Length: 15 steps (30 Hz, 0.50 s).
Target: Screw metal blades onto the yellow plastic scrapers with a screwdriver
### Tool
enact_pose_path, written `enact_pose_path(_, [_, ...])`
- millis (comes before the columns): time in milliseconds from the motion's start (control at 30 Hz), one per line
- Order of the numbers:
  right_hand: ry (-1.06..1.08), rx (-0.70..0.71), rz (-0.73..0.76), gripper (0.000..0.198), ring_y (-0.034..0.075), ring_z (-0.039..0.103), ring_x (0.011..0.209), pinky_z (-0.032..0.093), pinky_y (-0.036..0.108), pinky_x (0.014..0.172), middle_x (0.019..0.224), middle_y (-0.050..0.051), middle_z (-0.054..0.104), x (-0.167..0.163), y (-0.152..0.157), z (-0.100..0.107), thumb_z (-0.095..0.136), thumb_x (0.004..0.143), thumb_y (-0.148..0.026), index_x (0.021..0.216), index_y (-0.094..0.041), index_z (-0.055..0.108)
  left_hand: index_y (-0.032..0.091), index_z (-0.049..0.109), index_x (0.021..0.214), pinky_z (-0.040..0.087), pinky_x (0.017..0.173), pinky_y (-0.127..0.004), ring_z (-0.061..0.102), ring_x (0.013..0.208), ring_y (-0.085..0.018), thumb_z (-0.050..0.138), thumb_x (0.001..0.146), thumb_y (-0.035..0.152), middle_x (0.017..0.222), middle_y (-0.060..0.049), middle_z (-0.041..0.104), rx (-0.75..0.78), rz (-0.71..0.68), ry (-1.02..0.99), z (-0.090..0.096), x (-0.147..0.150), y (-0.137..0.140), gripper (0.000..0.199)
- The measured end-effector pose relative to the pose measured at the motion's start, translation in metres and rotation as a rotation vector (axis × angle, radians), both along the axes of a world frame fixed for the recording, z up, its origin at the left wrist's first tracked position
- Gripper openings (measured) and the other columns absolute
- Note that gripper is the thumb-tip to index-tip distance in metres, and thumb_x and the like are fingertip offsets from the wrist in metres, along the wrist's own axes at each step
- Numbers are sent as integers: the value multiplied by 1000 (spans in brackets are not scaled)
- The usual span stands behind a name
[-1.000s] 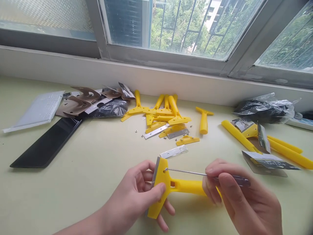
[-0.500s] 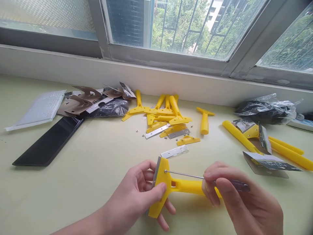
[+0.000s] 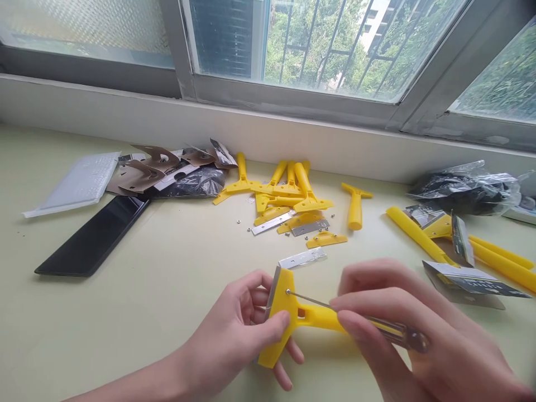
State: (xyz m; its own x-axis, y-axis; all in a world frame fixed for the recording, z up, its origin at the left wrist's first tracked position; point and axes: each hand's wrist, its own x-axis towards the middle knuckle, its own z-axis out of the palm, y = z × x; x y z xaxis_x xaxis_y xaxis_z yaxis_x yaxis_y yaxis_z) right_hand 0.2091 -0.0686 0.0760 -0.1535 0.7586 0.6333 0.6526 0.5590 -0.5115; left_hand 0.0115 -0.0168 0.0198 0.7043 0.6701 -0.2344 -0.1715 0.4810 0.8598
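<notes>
Lower centre, the left hand [image 3: 234, 329] pinches a yellow scraper [image 3: 281, 304], its blade [image 3: 273, 287] in place; the right hand [image 3: 412, 312] grips a screwdriver [image 3: 389, 330], tip at one screw [image 3: 288, 291]. Near mid-frame, metal strips [image 3: 274, 222] and cover plates [image 3: 327, 240] lie unfitted.

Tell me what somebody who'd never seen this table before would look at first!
Probably the bright yellow plastic scraper in the left hand, front and centre, where a slim metal-shafted screwdriver from the right hand meets a small silver screw. Behind it, a jumble of yellow plastic scraper parts catches the eye. Off to the left lies a long, glossy black slab.
</notes>
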Motion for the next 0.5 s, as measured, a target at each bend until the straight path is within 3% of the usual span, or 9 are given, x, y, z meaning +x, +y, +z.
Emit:
enact_pose_path(100, [97, -63, 99, 13, 13, 72, 81, 59, 17, 67, 93, 4, 71, -13, 13, 8, 62, 93, -8, 96, -20, 66, 14, 54, 102, 66, 55, -34, 76, 78, -26, 69, 94, 33, 102, -11, 68, 8, 8, -20, 1, 1, 0, 25])
enact_pose_path(233, [256, -204, 199, 24, 5, 68, 65, 54, 9, 58, 81, -4, 71, -23, 23, 12, 58, 97, -10, 116, -23, 65, 15, 53, 101, 66, 55, -33, 77, 78, -25, 68, 95, 31, 101, -11, 69, 23, 5, -24, 0, 1, 1, 24])
enact_pose_path(333, [301, -298, 214, 16, 4, 65, 61, 54, 8, 55, 78, -4, 68, -22, 24, 16, 58, 101, -22, 113, -22, 68, 15, 52, 102, 66, 56, -33, 77, 78, -25, 68, 95, 31, 102, -11, 68, 15, 17, -31, -1, 0, 2, 23])
enact_pose_path(400, [280, -345, 219, 20, 6, 66, 63, 56, 11, 60, 79, -2, 69, -19, 23, 20, 54, 104, -30, 114, -23, 70, 15, 52, 103, 66, 56, -34, 77, 78, -25, 67, 96, 31, 105, -11, 68, 10, 19, -40, -2, -1, 2, 23])
enact_pose_path(500, [231, -327, 230, 18, 6, 67, 65, 57, 11, 62, 84, -2, 72, -15, 22, 25, 57, 102, -26, 113, -25, 70, 16, 52, 105, 66, 56, -33, 77, 78, -25, 67, 96, 30, 102, -12, 70, 18, 14, -46, -2, -1, 2, 23])
